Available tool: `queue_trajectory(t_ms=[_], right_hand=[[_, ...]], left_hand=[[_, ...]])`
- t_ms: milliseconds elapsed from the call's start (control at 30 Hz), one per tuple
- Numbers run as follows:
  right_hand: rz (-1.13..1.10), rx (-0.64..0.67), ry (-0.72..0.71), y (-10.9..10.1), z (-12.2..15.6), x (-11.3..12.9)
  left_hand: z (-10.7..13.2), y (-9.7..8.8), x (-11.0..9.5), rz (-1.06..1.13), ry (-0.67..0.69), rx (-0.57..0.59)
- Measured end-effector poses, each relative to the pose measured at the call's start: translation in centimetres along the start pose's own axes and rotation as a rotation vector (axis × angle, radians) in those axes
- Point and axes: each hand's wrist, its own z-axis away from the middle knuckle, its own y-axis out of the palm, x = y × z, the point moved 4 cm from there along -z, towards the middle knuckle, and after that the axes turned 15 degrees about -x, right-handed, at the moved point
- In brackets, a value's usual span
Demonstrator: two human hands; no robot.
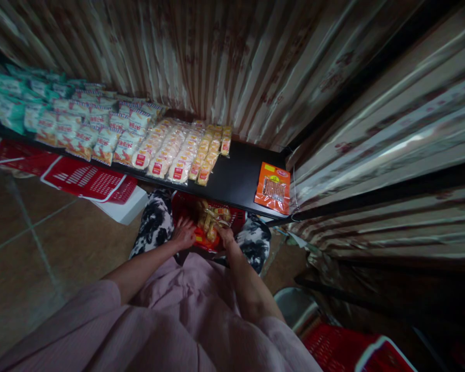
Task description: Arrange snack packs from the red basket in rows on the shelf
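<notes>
A red plastic basket (238, 218) sits between my knees, below the shelf edge. Several small yellow-wrapped snack packets (208, 221) lie in it, with an orange-red package (201, 239) beneath them. At the basket's left side is my left hand (184, 233), its fingers stretched out beside the packets and holding nothing visible. My right hand (225, 234) reaches in from the right, fingers closed on a yellow-wrapped snack packet; the fingertips are partly hidden.
On the black shelf (236, 173) stand rows of yellow packets (209, 152), clear-wrapped round snacks (170, 150), white-and-orange bags (108, 139) and teal bags (10, 111). An orange flat pack (273, 187) lies at right. More red baskets (87, 178) stand below left. A curtain (201, 57) hangs behind.
</notes>
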Motion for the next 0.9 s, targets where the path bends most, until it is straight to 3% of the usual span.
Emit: queue_trajectory(t_ms=[133, 300, 500, 633, 733, 833, 900], right_hand=[[0.125, -0.13, -0.103, -0.9, 0.0, 1.1], [0.341, -0.327, -0.398, -2.0, 0.7, 3.2], [0.314, -0.435, -0.451, -3.5, 1.3, 4.7], [0.354, -0.414, -0.326, -4.3, 1.4, 4.8], [0.338, -0.415, -0.321, -4.5, 1.7, 5.0], [0.29, -0.372, -0.429, -3.6, 2.6, 5.4], [0.258, -0.198, -0.587, -2.0, 3.8, 5.5]], left_hand=[[-0.2, -0.4, 0.1, 0.006, 0.016, -0.051], [-0.1, 0.0, 0.2, 0.013, 0.02, -0.03], [0.1, 0.5, 0.2, 0.078, 0.021, 0.033], [0.0, 0.5, 0.3, 0.113, -0.007, 0.023], [-0.2, 0.6, 0.5, 0.14, -0.045, 0.004], [-0.3, 0.9, 0.5, 0.165, -0.046, -0.007], [-0.4, 0.8, 0.6, 0.187, -0.107, -0.064]])
